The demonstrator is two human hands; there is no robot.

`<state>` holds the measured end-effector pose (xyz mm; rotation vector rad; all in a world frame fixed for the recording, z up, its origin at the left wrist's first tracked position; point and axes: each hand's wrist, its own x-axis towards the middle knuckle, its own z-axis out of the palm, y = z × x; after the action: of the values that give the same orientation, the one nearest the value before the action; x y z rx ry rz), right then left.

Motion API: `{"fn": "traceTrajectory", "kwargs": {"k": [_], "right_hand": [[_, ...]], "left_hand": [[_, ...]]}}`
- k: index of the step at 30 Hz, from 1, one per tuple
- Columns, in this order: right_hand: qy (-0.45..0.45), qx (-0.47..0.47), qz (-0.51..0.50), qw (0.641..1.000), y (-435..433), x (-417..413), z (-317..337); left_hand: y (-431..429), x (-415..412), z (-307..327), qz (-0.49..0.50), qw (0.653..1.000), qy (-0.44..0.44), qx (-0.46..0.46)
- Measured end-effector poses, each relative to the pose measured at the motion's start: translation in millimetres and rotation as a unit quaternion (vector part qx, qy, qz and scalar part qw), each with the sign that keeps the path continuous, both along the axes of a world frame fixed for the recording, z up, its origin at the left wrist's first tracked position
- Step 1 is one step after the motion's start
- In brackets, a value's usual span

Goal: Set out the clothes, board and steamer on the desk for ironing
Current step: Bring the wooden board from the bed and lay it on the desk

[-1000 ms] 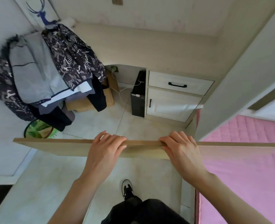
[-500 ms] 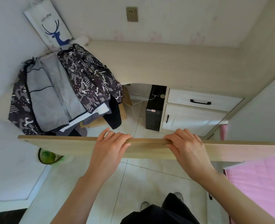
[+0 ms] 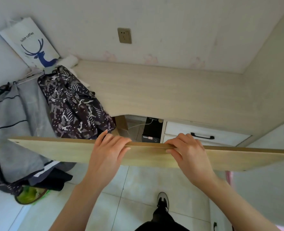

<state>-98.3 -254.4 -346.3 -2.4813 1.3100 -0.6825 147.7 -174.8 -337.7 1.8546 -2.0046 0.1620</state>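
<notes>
Both hands on a long pale wooden board (image 3: 54,150), held level in the air in front of the light wood-grain table (image 3: 154,90). Left hand (image 3: 108,152) and right hand (image 3: 188,152) each curl fingers over its top edge, near the middle. Heap of grey and dark patterned clothes (image 3: 37,117) lies on the table's left end, draping over the edge. Black computer tower (image 3: 152,130) under the table.

Board (image 3: 57,151) before desk (image 3: 163,90); clothes (image 3: 71,104) on desk's left; paper bag (image 3: 29,42) behind clothes.
</notes>
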Motion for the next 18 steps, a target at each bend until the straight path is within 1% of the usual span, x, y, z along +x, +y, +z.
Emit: {"fn": "traceTrajectory", "kwargs": {"k": [6,12,18], "right_hand": [[-0.006,0.008,-0.003,1.0,-91.7,-8.7,8.9],[-0.007,0.0,-0.03,1.0,-160.0,-7.0,19.4],[-0.012,0.003,-0.059,0.998,-220.2,8.0,19.5]], "left_hand": [[-94.0,-8.9,5.1,-0.008,0.999,-0.006,-0.038],[-173.3,-7.8,8.3,-0.026,0.997,0.001,-0.071],[-248.6,10.5,8.6,-0.042,0.998,0.01,-0.05]]}}
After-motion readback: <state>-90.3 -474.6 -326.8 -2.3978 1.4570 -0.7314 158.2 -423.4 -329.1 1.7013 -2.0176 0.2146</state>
